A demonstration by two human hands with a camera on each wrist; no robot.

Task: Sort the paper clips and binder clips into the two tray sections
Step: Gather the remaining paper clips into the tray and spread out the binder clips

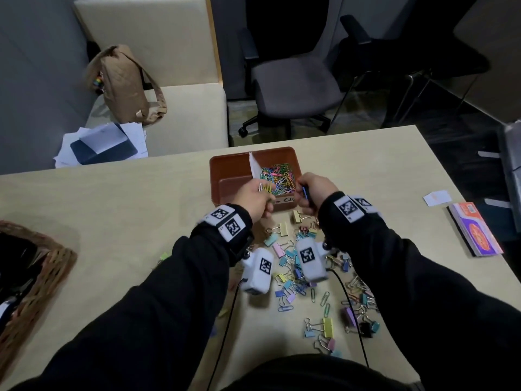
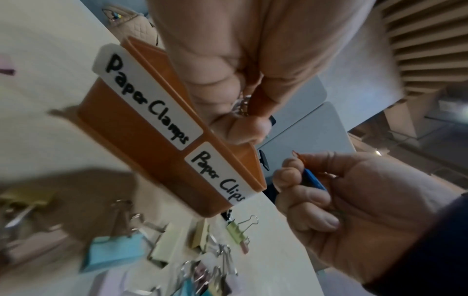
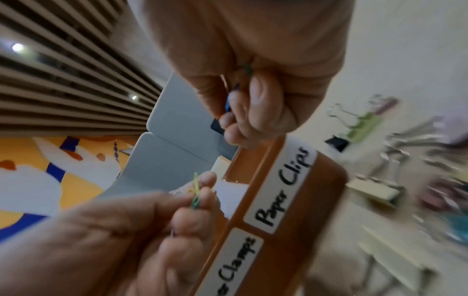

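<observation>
While both wrists hover over the near edge of the brown tray (image 1: 225, 165), we pinch a few paper clips in our left hand (image 1: 253, 197), a yellow one (image 1: 267, 189) showing between thumb and fingertips, and our right hand (image 1: 313, 193) is curled around a blue paper clip (image 1: 305, 193) and something dark that we cannot make out. From the head view the tray sits at twelve o'clock from our hands, split by a white divider (image 1: 255, 166); its right section holds a heap of coloured paper clips (image 1: 279, 177), its left section shows only bare brown floor. In the left wrist view the tray's front wall carries two white labels, "Paper Clamps" (image 2: 148, 105) and "Paper Clips" (image 2: 219, 177). The unsorted pile of pastel binder clips (image 1: 298, 266) lies on the table (image 1: 127, 210) at six o'clock from the tray, under and between our wrists, with a few loose paper clips (image 1: 324, 299) toward five o'clock. A wicker basket (image 1: 42, 266) sits at nine o'clock, a colourful booklet (image 1: 476, 228) at three.
</observation>
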